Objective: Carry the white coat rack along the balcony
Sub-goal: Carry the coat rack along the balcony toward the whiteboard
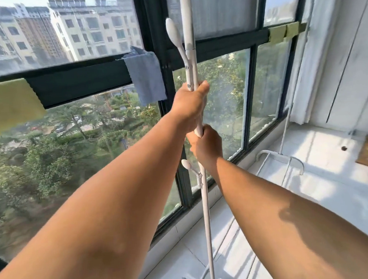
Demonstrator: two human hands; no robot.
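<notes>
The white coat rack (206, 213) is a thin upright pole running from the top of the view down to its base at the bottom edge, with rounded pegs branching off to the left. My left hand (190, 104) is wrapped around the pole at mid height, just under the upper peg's bracket. Directly below it, my right hand (207, 146) grips the same pole, above the lower peg. Both arms reach forward toward the window. The rack's feet are mostly cut off at the bottom edge.
A dark-framed window (163, 93) runs along the left. Cloths hang on its rail: yellow (8, 104), blue (145, 74), green (282, 34). A second white rack (286, 133) stands at the far right by a white cabinet (346, 64). White floor tiles (321, 184) stretch ahead.
</notes>
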